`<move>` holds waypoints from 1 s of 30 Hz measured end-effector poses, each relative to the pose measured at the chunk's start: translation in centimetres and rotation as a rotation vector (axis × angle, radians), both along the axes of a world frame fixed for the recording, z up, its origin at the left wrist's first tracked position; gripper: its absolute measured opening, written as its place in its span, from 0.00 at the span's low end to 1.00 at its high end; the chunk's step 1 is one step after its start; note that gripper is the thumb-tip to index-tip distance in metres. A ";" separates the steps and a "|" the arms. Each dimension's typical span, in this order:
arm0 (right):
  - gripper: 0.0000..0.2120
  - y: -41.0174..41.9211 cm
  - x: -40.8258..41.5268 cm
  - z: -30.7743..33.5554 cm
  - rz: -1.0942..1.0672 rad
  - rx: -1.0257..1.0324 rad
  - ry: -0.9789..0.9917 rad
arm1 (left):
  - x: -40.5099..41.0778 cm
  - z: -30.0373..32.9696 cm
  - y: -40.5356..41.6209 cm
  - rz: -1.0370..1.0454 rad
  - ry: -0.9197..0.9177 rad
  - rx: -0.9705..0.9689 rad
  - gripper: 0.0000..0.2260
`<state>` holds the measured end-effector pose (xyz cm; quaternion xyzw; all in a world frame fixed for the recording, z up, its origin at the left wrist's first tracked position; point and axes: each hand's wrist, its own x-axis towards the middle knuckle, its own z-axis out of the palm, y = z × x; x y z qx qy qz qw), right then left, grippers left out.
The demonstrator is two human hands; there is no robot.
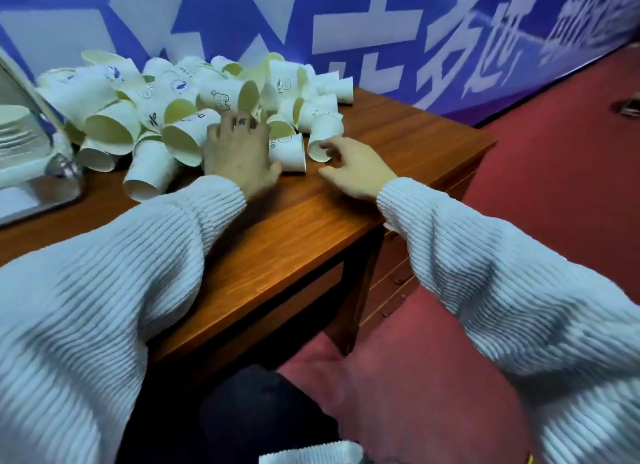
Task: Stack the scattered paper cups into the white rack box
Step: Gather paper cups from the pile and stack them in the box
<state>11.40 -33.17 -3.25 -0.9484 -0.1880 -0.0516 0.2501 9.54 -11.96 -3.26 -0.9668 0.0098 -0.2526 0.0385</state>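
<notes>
Head view: paper cups (194, 96) lie heaped at the far left of a wooden table (304, 221). Left hand (239, 151) rests flat on the heap, fingers straight and spread. Right hand (356, 167) touches one tipped cup (323, 136), fingers loosely curled, apart. White rack box (24, 144), holding stacked cups, stands at far left.

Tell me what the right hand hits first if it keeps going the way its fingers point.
Most likely the right hand meets the tipped paper cup just ahead; its fingertips already seem to be at the cup's rim, though contact is hard to judge.
</notes>
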 end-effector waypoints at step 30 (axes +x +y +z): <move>0.05 8.5 -1.3 3.7 0.072 0.675 -0.287 | -6.3 5.5 7.9 0.089 -0.222 -0.708 0.34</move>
